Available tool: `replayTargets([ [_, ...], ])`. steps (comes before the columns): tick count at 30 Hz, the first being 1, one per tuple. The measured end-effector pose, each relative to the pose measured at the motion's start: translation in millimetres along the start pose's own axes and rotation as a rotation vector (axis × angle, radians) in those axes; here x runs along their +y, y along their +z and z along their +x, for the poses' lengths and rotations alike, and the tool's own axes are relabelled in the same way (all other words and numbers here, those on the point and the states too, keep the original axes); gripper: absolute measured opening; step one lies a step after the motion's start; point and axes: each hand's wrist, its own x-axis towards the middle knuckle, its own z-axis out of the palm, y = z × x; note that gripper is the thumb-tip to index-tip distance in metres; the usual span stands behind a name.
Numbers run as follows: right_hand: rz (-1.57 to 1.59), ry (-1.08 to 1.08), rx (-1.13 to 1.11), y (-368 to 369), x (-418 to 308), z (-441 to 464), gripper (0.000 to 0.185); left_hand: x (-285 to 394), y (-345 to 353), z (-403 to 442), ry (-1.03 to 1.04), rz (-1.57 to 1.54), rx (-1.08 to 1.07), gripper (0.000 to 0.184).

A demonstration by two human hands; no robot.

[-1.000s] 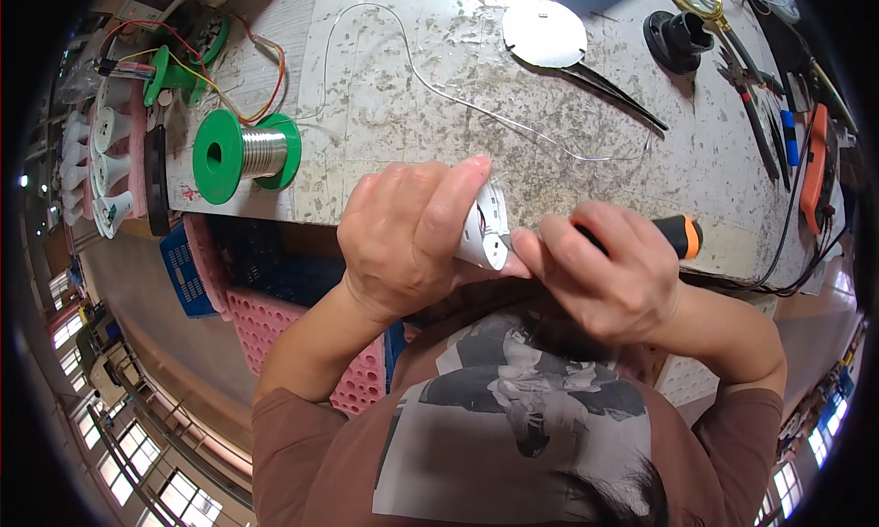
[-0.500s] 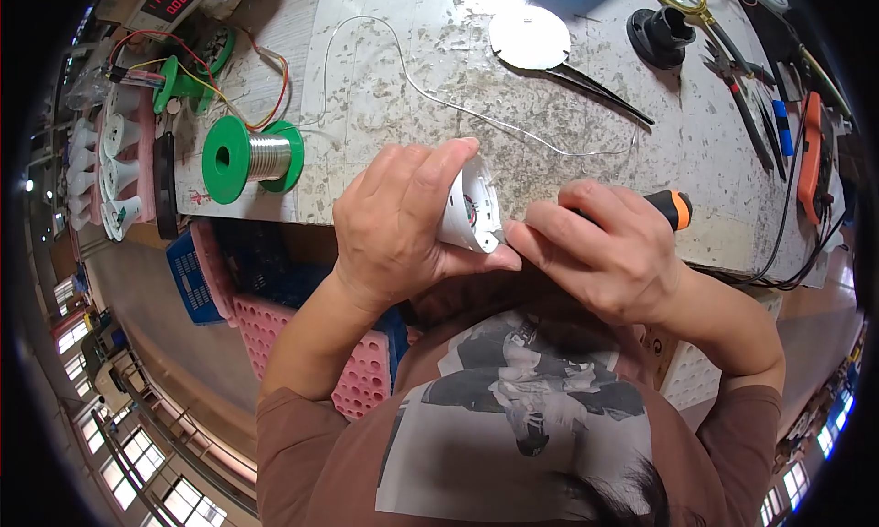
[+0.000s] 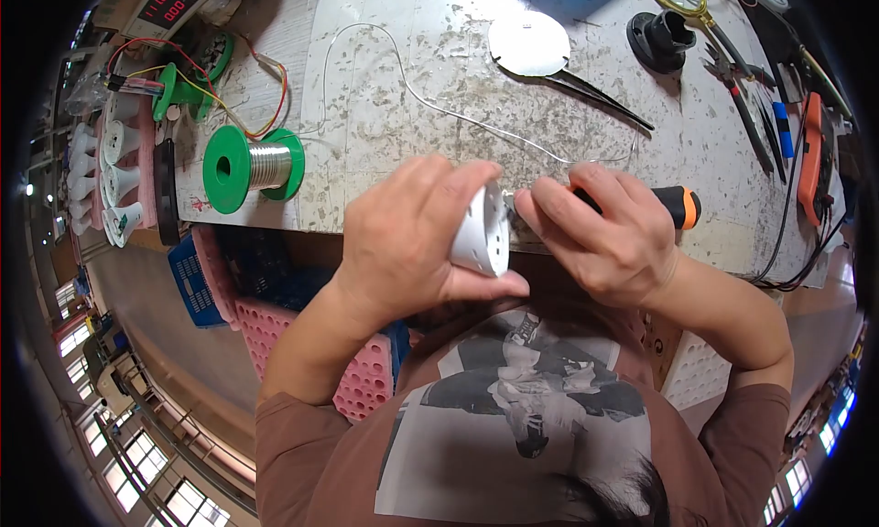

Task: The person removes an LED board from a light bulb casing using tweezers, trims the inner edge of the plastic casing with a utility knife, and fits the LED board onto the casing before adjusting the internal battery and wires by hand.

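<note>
My left hand (image 3: 403, 239) is wrapped around a white cup-shaped plastic housing (image 3: 470, 237), tilted so its open rim faces right. Slots and small holes show along that rim; most of the inside is hidden. Just right of the opening, my right hand (image 3: 609, 234) is closed around a screwdriver (image 3: 678, 206) with a black-and-orange handle. Its thumb and forefinger are pinched near the rim, with a small gap to the housing. Fingers cover the screwdriver's shaft and tip.
A green spool of solder wire (image 3: 229, 170) stands left, its strand curving across the worktable (image 3: 421, 142). Behind are a white disc (image 3: 529, 43), black tweezers (image 3: 609, 101) and a black socket-like part (image 3: 659, 40). Pliers (image 3: 737, 83) and an orange meter (image 3: 810, 161) lie right.
The housing has turned in my left hand and shifted slightly toward my body, so less of its inside shows. My right fingertips have moved up along the rim.
</note>
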Motion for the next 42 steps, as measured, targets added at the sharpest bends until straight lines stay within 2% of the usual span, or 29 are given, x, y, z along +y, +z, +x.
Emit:
replayTargets([
  [5, 0.045, 0.016, 0.108, -3, 10, 0, 0.033, -4, 5, -6, 0.025, -0.019, 0.029, 0.101],
  [7, 0.083, 0.016, 0.125, -7, 7, -1, 0.035, -9, 7, -3, 0.081, -0.006, 0.141, 0.102],
  [8, 0.114, 0.02, 0.096, -10, 5, -2, 0.035, -6, 10, -2, 0.024, -0.042, 0.188, 0.091],
  [12, 0.16, 0.015, 0.036, -14, -1, -7, 0.035, -6, 8, -4, 0.01, -0.014, 0.147, 0.088],
  [14, 0.175, 0.001, 0.008, -12, -4, -9, 0.034, -9, 12, -5, 0.104, -0.025, 0.185, 0.085],
  [17, 0.194, 0.012, 0.019, -12, -6, -8, 0.032, -7, 13, -4, 0.085, -0.01, 0.204, 0.083],
  [21, 0.186, 0.016, 0.039, -12, -9, -7, 0.031, -4, 18, -5, 0.059, -0.037, 0.212, 0.085],
  [23, 0.207, 0.046, -0.015, -16, -10, -6, 0.039, -3, 20, -6, 0.044, -0.013, 0.235, 0.087],
  [27, 0.218, 0.047, 0.006, -19, -7, -4, 0.037, -3, 19, -5, 0.042, -0.007, 0.231, 0.088],
  [30, 0.253, 0.072, 0.082, -18, -5, -7, 0.031, 1, 8, -10, -0.008, -0.08, 0.19, 0.091],
  [32, 0.259, 0.082, 0.123, -19, -3, -8, 0.031, 7, -2, -19, -0.214, -0.322, 0.18, 0.091],
  [33, 0.256, 0.085, 0.123, -19, -3, -9, 0.031, 7, -7, -17, -0.211, -0.324, 0.178, 0.091],
  [35, 0.267, 0.082, 0.147, -17, -3, -9, 0.031, 10, -20, -11, -0.002, -0.37, 0.098, 0.09],
  [37, 0.266, 0.081, 0.141, -17, -3, -9, 0.031, 20, -23, -15, 0.02, -0.403, 0.018, 0.082],
  [39, 0.268, 0.078, 0.136, -16, -5, -7, 0.031, 26, -23, -28, -0.058, -0.448, -0.099, 0.094],
  [40, 0.284, 0.068, 0.131, -16, -6, -4, 0.032, 26, -23, -30, -0.063, -0.444, -0.098, 0.094],
  [42, 0.306, 0.051, 0.13, -13, -9, 2, 0.032, 25, -25, -33, -0.132, -0.444, -0.078, 0.078],
])
